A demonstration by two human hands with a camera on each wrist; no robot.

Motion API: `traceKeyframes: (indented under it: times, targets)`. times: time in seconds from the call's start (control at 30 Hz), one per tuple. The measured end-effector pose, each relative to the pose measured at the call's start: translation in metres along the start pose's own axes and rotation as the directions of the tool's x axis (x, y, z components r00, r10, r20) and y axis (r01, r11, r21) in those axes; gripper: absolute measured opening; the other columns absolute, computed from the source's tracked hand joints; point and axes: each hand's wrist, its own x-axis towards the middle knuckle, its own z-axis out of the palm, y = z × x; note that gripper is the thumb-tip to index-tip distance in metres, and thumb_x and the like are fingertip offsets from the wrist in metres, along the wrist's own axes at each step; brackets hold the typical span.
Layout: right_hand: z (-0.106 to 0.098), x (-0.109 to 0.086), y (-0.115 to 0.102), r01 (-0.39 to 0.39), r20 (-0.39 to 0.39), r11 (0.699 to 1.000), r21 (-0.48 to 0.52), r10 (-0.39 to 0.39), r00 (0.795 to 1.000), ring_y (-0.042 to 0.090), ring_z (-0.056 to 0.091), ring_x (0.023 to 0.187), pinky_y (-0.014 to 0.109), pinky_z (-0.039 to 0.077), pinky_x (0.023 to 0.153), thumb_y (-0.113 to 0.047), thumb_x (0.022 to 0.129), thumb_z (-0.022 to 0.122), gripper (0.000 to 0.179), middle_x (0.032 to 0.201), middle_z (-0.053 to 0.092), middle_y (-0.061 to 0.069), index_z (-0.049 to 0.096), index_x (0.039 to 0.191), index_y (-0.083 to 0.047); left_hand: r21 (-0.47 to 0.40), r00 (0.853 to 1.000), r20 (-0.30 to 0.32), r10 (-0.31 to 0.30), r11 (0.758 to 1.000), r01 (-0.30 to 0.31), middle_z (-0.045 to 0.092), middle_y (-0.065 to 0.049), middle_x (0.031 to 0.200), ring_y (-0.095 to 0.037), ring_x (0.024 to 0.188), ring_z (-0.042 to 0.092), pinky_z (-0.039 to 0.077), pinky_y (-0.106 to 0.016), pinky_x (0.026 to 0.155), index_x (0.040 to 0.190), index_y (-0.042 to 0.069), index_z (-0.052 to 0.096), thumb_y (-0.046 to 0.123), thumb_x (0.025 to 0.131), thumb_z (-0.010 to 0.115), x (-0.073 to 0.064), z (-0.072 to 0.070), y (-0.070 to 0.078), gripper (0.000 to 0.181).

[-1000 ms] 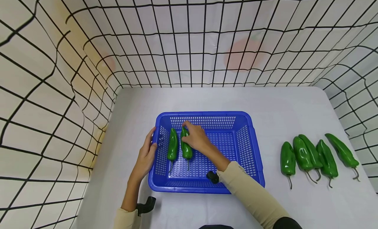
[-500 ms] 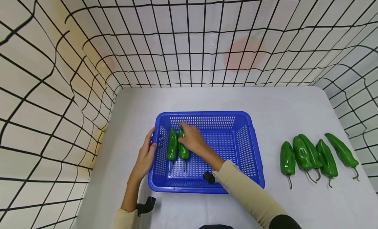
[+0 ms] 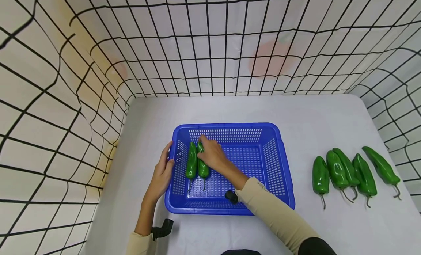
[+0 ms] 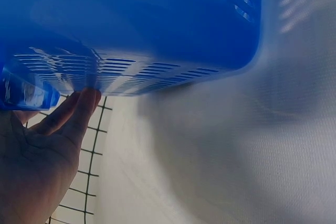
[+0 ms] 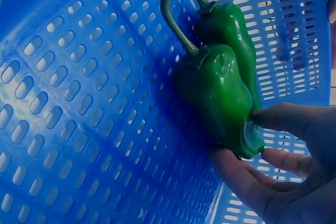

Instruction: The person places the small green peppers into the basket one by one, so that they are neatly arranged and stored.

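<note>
A blue plastic basket (image 3: pixel 245 156) rests on the white tabletop, with two green peppers inside along its left side. One green pepper (image 3: pixel 192 162) lies nearest the left wall. The other green pepper (image 5: pixel 220 98) lies right beside it, stem toward the person, and my right hand (image 3: pixel 214 154) grips its far tip between thumb and fingers. In the right wrist view the two peppers appear to touch. My left hand (image 3: pixel 162 176) holds the basket's left rim from outside; in the left wrist view its fingertips (image 4: pixel 90 98) meet the slotted wall under the rim.
Several green peppers lie in a loose row on the table to the right, including a left-end pepper (image 3: pixel 320 175) and a far-right pepper (image 3: pixel 381 166). Black wire mesh (image 3: pixel 225 61) over white sheeting stands behind and at both sides of the table.
My right hand has slid its pepper a little to the left, up beside the other pepper in the basket. The left hand and the basket have stayed put.
</note>
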Motion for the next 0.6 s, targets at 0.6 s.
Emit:
traceKeyframes:
  times: [0.6]
  targets:
    - [-0.022, -0.005, -0.009, 0.053, 0.056, 0.986, -0.16, -0.044, 0.997, 0.017, 0.053, 0.057, 0.022, 0.044, 0.044, -0.006, 0.087, 0.072, 0.051, 0.082, 0.065, 0.014, 0.052, 0.133, 0.002, 0.017, 1.0, 0.012, -0.004, 1.0, 0.004, 0.032, -0.028, 0.154, -0.049, 0.13, 0.046, 0.046, -0.062, 0.096, 0.158, 0.006, 0.018, 0.0, 0.104, 0.032, -0.004, 0.0, 0.03, 0.057]
